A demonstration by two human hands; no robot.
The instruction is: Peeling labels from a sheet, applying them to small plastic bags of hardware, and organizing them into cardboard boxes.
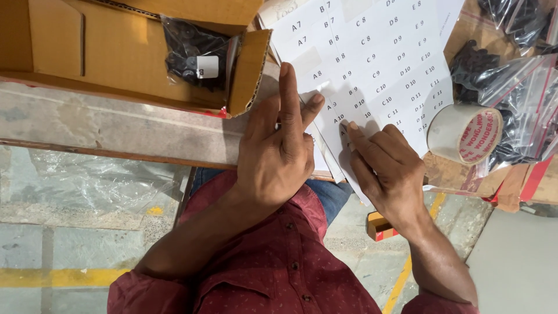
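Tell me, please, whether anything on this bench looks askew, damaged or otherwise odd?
Nothing is spilled or broken. The white label sheet overhangs the bench edge, with the left hand and right hand on its lower corner. The cardboard box has its flap bent outward beside a bag of black parts.

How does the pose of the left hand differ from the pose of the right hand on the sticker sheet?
The left hand lies with fingers stretched out, pressing on the white sticker sheet; the right hand has fingers curled, with fingertips picking at one sticker. The left hand lies nearer the cardboard box, the right hand nearer the tape roll. Both touch the sheet.
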